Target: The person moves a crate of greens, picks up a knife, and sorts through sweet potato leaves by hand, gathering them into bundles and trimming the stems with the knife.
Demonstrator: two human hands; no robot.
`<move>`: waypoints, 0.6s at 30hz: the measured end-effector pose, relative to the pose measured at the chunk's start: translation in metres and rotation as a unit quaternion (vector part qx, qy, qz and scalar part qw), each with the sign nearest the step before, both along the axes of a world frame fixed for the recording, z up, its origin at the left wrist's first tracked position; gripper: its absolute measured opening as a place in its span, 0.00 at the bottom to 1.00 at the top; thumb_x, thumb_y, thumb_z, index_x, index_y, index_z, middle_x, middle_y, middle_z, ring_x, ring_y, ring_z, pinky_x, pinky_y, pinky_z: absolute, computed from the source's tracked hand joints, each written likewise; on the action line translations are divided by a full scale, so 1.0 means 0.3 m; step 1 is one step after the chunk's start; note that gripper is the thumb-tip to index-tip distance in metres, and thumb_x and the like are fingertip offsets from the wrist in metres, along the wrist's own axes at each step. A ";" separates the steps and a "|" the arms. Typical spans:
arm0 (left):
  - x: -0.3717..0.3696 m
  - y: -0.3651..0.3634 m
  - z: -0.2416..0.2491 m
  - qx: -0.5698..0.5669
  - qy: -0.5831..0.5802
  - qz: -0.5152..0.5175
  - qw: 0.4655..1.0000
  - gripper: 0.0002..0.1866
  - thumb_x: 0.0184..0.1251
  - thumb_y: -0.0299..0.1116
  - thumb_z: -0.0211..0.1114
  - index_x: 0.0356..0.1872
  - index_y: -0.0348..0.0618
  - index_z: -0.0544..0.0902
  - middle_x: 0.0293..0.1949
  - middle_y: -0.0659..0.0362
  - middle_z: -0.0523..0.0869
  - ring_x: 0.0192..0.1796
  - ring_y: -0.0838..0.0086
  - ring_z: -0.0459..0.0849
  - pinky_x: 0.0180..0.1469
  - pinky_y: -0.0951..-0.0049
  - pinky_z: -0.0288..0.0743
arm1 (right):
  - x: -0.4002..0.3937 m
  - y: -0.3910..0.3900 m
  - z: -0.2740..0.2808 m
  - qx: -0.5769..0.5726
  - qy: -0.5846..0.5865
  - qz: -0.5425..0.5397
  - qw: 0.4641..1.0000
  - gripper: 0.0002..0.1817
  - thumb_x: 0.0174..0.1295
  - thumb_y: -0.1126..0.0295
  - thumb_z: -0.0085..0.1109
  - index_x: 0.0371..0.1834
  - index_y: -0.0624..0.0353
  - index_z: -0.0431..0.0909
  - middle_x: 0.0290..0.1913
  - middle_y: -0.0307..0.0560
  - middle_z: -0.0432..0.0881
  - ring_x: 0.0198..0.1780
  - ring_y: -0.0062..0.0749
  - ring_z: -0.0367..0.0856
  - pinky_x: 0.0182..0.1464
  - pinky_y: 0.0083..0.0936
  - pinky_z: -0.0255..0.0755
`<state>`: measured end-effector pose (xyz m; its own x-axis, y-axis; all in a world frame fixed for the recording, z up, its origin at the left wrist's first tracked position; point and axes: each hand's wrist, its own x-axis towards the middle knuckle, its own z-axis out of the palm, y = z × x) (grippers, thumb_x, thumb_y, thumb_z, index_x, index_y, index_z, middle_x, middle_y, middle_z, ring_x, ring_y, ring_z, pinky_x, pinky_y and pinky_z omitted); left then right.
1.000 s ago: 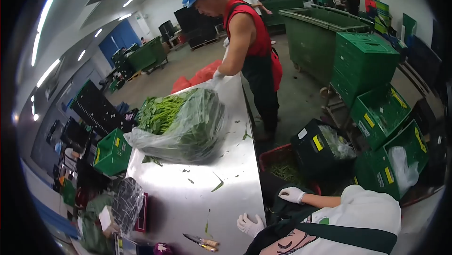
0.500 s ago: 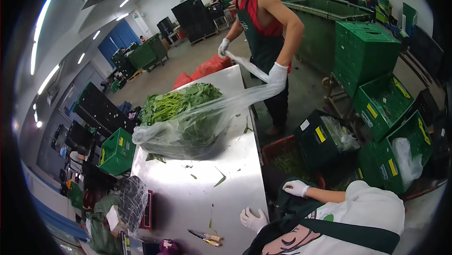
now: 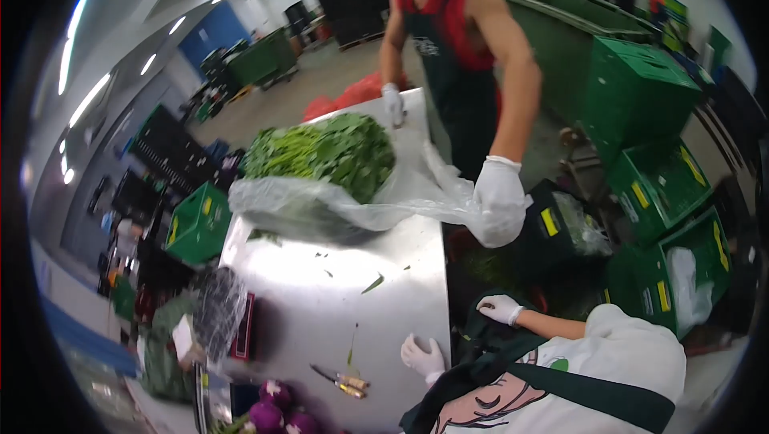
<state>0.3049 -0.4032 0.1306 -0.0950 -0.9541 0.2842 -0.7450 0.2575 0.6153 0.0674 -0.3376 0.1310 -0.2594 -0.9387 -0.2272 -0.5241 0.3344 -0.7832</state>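
My left hand (image 3: 422, 356), in a white glove, rests at the near edge of the metal table (image 3: 304, 306) with its fingers apart and nothing in it. My right hand (image 3: 498, 308), also gloved, lies loosely against my dark apron (image 3: 497, 338), fingers relaxed and empty. Two small tools with light handles (image 3: 350, 386) lie on the table, left of my left hand. Farther up, a heap of leafy greens (image 3: 320, 154) sits partly wrapped in clear plastic (image 3: 304, 202). A co-worker (image 3: 452, 50) in a dark apron holds the plastic's end with one gloved hand.
Purple vegetables (image 3: 268, 414) are at the bottom left, near a black plastic-wrapped bundle (image 3: 218, 314). Green crates (image 3: 641, 98) stand stacked at the right, with a dark crate (image 3: 553, 234) below the co-worker's arm. Red sacks (image 3: 352, 94) lie beyond the table.
The co-worker has leaned closer and lowered both hands, pulling the plastic down and to the right. More greens are uncovered. The view has shifted, bringing purple vegetables in. My hands stay much the same.
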 end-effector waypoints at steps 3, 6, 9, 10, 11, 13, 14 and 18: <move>0.091 -0.205 0.145 0.026 0.278 -0.044 0.959 0.34 0.53 0.27 0.60 0.63 0.35 0.59 0.36 0.56 0.76 0.39 0.69 0.75 0.45 0.71 0.69 | 0.010 0.001 0.013 -0.019 -0.014 -0.014 1.000 0.12 0.54 0.61 0.53 0.35 0.55 0.80 0.34 0.49 0.81 0.38 0.40 0.80 0.42 0.30 0.73; 0.325 -0.575 0.446 -0.071 0.229 -0.018 0.971 0.37 0.58 0.27 0.57 0.67 0.34 0.49 0.17 0.64 0.64 0.19 0.78 0.61 0.21 0.73 0.58 | 0.006 -0.003 0.026 -0.024 -0.018 -0.005 1.000 0.10 0.53 0.63 0.56 0.35 0.55 0.80 0.32 0.47 0.82 0.33 0.34 0.80 0.39 0.26 0.73; 0.612 -0.917 0.746 -0.099 0.155 0.104 0.977 0.38 0.57 0.32 0.56 0.68 0.39 0.48 0.22 0.56 0.76 0.23 0.72 0.73 0.29 0.71 0.70 | -0.005 -0.023 -0.008 -0.055 -0.060 0.011 0.997 0.08 0.53 0.70 0.55 0.35 0.59 0.80 0.30 0.45 0.81 0.30 0.27 0.79 0.36 0.22 0.72; 0.651 -0.930 0.917 -0.013 0.220 0.117 0.968 0.39 0.56 0.31 0.56 0.68 0.40 0.47 0.25 0.52 0.79 0.25 0.64 0.77 0.32 0.66 0.71 | -0.009 -0.018 -0.028 -0.061 -0.082 0.002 0.995 0.08 0.54 0.72 0.55 0.35 0.61 0.79 0.29 0.44 0.81 0.30 0.24 0.79 0.35 0.20 0.72; 0.763 -1.037 0.958 -0.028 0.165 0.155 0.974 0.41 0.54 0.34 0.57 0.68 0.40 0.47 0.27 0.50 0.81 0.27 0.61 0.79 0.32 0.64 0.72 | -0.013 -0.017 -0.037 -0.070 -0.078 0.009 0.994 0.07 0.55 0.73 0.54 0.34 0.63 0.79 0.28 0.44 0.81 0.29 0.22 0.78 0.34 0.19 0.72; 0.902 -1.138 1.059 -0.022 0.068 0.237 0.969 0.44 0.51 0.42 0.59 0.68 0.46 0.46 0.44 0.43 0.78 0.45 0.54 0.78 0.48 0.62 0.70 | -0.018 -0.016 -0.049 -0.085 -0.072 0.014 0.994 0.07 0.55 0.73 0.54 0.35 0.63 0.79 0.28 0.44 0.81 0.28 0.22 0.78 0.33 0.19 0.72; 0.957 -1.177 1.093 -0.034 0.028 0.270 0.962 0.45 0.50 0.44 0.60 0.69 0.50 0.45 0.52 0.39 0.74 0.53 0.50 0.75 0.56 0.61 0.67 | -0.025 -0.018 -0.064 -0.094 -0.073 0.013 0.993 0.07 0.55 0.73 0.54 0.35 0.62 0.79 0.28 0.44 0.81 0.28 0.22 0.78 0.33 0.19 0.72; 0.965 -1.160 1.227 0.037 0.012 0.279 0.960 0.45 0.52 0.44 0.59 0.69 0.56 0.43 0.46 0.41 0.79 0.47 0.52 0.79 0.49 0.61 0.71 | -0.017 -0.007 -0.042 -0.072 -0.075 0.010 0.994 0.08 0.55 0.72 0.56 0.36 0.61 0.80 0.28 0.43 0.82 0.27 0.22 0.78 0.33 0.18 0.72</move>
